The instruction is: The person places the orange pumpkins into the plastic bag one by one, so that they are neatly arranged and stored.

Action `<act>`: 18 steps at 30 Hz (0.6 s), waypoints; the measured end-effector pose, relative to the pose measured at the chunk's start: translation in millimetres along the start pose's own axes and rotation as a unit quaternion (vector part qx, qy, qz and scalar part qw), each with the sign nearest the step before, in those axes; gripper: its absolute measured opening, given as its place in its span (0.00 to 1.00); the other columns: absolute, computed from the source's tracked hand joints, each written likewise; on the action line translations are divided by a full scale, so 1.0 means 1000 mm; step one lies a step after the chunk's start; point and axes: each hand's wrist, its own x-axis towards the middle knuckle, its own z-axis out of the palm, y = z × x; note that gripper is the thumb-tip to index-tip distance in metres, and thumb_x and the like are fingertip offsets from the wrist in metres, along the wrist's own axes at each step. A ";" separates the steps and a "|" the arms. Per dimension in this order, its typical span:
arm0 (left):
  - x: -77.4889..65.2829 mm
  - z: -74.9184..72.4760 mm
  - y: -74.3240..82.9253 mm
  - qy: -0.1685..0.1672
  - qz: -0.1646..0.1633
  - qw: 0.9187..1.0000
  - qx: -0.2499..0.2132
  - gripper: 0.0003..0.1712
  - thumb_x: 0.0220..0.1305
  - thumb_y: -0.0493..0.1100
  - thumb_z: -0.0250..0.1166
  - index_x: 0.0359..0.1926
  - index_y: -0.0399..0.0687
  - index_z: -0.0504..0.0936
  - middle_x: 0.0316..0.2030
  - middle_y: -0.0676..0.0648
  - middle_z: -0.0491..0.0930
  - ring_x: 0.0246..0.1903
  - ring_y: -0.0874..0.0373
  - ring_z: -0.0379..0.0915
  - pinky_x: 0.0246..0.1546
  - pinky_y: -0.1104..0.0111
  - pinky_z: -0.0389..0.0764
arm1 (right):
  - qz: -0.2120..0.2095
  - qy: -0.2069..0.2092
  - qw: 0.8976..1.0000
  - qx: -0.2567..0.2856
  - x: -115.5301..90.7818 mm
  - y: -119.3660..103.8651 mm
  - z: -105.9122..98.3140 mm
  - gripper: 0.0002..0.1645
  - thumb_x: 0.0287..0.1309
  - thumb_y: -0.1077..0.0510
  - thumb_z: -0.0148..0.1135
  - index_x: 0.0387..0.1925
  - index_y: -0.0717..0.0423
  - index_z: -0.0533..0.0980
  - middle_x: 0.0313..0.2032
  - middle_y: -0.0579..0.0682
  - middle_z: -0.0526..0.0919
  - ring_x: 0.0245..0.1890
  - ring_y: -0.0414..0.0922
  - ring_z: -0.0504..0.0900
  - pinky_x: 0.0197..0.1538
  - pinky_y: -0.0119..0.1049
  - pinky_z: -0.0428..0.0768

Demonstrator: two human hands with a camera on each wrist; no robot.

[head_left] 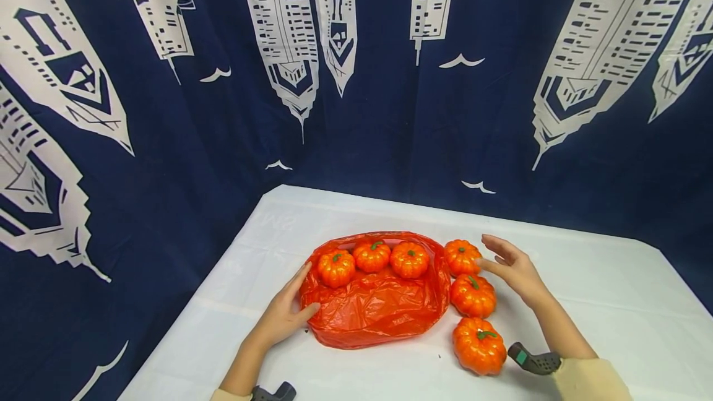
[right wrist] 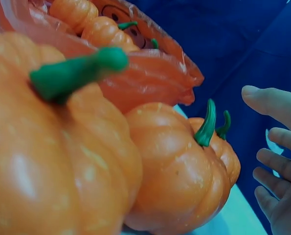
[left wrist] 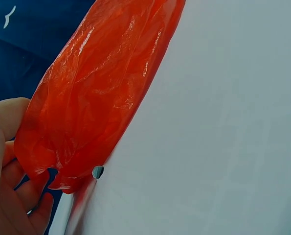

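A red plastic bag [head_left: 379,311] lies on the table with its mouth spread wide, and three small orange pumpkins with green stems show in it, one of them the left pumpkin [head_left: 336,268]. At the bag's left side, my left hand [head_left: 281,314] touches the plastic with fingers and thumb spread; the left wrist view shows the thumb against the bag [left wrist: 86,107]. To the right of the bag stand three more pumpkins in a row: back [head_left: 462,257], middle [head_left: 473,296] and front [head_left: 479,346]. My right hand [head_left: 515,271], fingers extended and nothing held, hovers beside the back pumpkin.
A white cloth covers the table [head_left: 601,302]. Behind it hangs a dark blue curtain [head_left: 367,141] with white printed buildings and birds. Dark wrist devices, such as the right one [head_left: 533,359], sit on both wrists.
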 end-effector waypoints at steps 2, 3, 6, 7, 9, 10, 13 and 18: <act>0.000 0.000 0.000 -0.001 0.002 1.000 0.001 0.46 0.61 0.46 0.68 0.76 0.50 0.56 0.73 0.41 0.55 0.70 0.40 0.52 0.65 0.41 0.58 | 0.006 -0.012 1.000 -0.001 0.003 0.002 0.000 0.43 0.62 0.52 0.65 0.70 0.65 0.59 0.68 0.67 0.62 0.69 0.63 0.58 0.66 0.62 0.58; 0.000 0.000 0.000 -0.001 0.003 1.000 0.000 0.46 0.61 0.46 0.68 0.76 0.50 0.56 0.73 0.41 0.55 0.70 0.40 0.52 0.65 0.41 0.58 | 0.011 -0.017 1.000 -0.003 0.004 0.003 0.000 0.44 0.61 0.51 0.65 0.71 0.65 0.58 0.68 0.68 0.61 0.69 0.64 0.57 0.66 0.62 0.58; 0.000 0.000 -0.001 0.000 0.004 1.000 0.000 0.46 0.61 0.47 0.68 0.76 0.50 0.56 0.73 0.41 0.55 0.70 0.40 0.52 0.65 0.41 0.58 | 0.019 -0.032 0.999 -0.004 0.008 0.006 0.002 0.45 0.60 0.52 0.66 0.71 0.66 0.57 0.69 0.69 0.59 0.69 0.65 0.56 0.67 0.63 0.57; 0.000 0.000 -0.001 0.000 0.004 1.000 0.001 0.46 0.61 0.47 0.68 0.76 0.50 0.56 0.73 0.41 0.55 0.70 0.40 0.52 0.65 0.42 0.58 | 0.022 -0.037 0.999 -0.004 0.008 0.007 0.002 0.46 0.60 0.52 0.66 0.71 0.66 0.57 0.69 0.70 0.59 0.69 0.66 0.56 0.66 0.64 0.57; 0.000 0.000 -0.002 0.000 0.003 1.000 0.002 0.46 0.61 0.47 0.68 0.76 0.51 0.56 0.73 0.41 0.55 0.70 0.40 0.52 0.65 0.42 0.59 | 0.030 -0.049 0.998 -0.004 0.009 0.010 0.003 0.47 0.59 0.52 0.66 0.72 0.66 0.56 0.69 0.70 0.58 0.69 0.67 0.55 0.65 0.65 0.58; 0.000 0.000 -0.002 0.000 0.003 1.000 0.001 0.46 0.61 0.47 0.68 0.76 0.51 0.56 0.73 0.41 0.55 0.70 0.40 0.52 0.65 0.42 0.59 | 0.034 -0.055 0.998 -0.003 0.010 0.011 0.004 0.47 0.59 0.51 0.66 0.72 0.65 0.56 0.69 0.71 0.57 0.69 0.68 0.55 0.64 0.66 0.59; 0.000 -0.001 -0.001 -0.001 0.002 1.000 0.000 0.46 0.61 0.47 0.68 0.76 0.50 0.56 0.73 0.41 0.55 0.70 0.40 0.52 0.65 0.42 0.59 | 0.044 -0.069 0.997 -0.001 0.010 0.013 0.006 0.48 0.58 0.50 0.67 0.72 0.65 0.55 0.69 0.71 0.57 0.68 0.69 0.55 0.62 0.67 0.62; 0.000 -0.001 0.000 -0.001 0.001 1.000 -0.004 0.46 0.61 0.46 0.68 0.76 0.50 0.56 0.73 0.41 0.55 0.70 0.40 0.52 0.65 0.42 0.58 | 0.054 -0.076 0.996 0.005 0.013 0.017 0.009 0.49 0.59 0.50 0.66 0.73 0.64 0.53 0.69 0.70 0.57 0.68 0.69 0.57 0.61 0.66 0.65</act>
